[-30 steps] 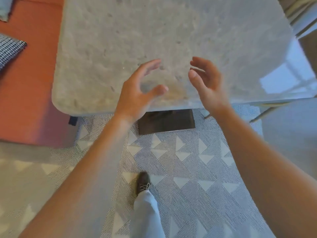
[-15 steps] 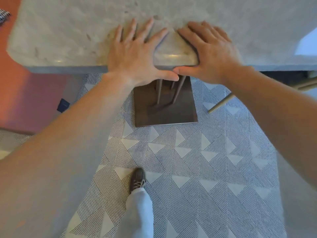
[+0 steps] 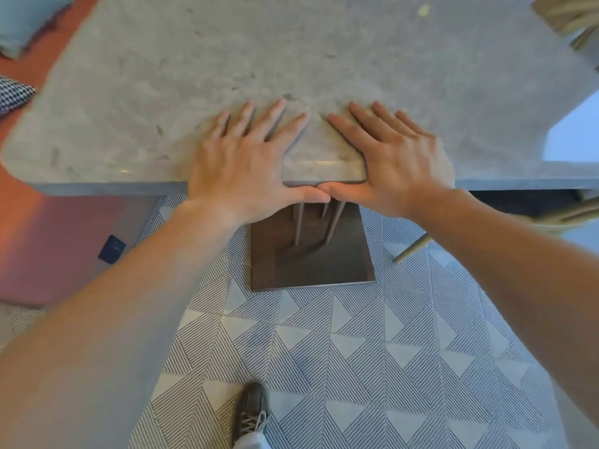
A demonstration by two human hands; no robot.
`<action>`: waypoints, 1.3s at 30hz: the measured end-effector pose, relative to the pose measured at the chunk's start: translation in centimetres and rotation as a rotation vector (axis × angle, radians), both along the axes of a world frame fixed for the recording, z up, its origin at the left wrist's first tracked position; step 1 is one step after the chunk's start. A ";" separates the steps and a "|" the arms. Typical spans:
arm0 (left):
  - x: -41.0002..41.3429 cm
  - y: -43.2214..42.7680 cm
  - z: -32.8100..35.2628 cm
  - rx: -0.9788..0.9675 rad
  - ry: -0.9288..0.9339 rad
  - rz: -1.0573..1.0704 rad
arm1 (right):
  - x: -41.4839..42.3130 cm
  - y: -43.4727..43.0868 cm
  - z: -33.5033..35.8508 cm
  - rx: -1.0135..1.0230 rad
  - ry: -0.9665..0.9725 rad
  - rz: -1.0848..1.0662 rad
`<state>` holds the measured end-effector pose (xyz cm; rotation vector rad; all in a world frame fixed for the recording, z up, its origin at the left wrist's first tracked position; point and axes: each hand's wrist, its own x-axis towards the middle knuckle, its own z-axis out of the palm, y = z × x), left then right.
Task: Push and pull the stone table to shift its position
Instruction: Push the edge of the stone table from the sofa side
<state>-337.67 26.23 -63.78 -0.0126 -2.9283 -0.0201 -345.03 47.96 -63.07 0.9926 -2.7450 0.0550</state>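
Note:
The stone table (image 3: pixel 291 53) has a pale grey mottled top that fills the upper half of the view. Its dark square base plate (image 3: pixel 311 264) with thin metal legs stands on the patterned floor below the near edge. My left hand (image 3: pixel 246 160) and my right hand (image 3: pixel 389 160) lie side by side at the middle of that near edge. Their fingers spread flat on the top, and the thumbs wrap the edge and touch each other tip to tip.
An orange bench (image 3: pixel 48 228) with a checked cushion (image 3: pixel 13 95) and a blue cushion (image 3: pixel 22 24) runs along the left. A small dark object (image 3: pixel 111 249) lies by it. Pale chair legs (image 3: pixel 411 251) stand at the right. My shoe (image 3: pixel 251 413) is on the striped tiles.
My hands came down from the air onto the table's near edge and now grip it. The thumbs have closed together. The view has tilted up, showing more tabletop.

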 end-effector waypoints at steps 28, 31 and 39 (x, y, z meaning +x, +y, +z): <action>-1.8 -2.8 0.4 -0.084 -0.049 -0.062 | -1.3 -2.8 1.2 0.218 -0.094 0.005; -2.1 -3.2 0.3 -0.089 -0.045 -0.067 | -1.6 -3.1 1.2 0.217 -0.091 0.003; -2.5 -4.0 0.5 -0.094 -0.042 -0.080 | -1.8 -3.9 1.2 0.225 -0.091 -0.007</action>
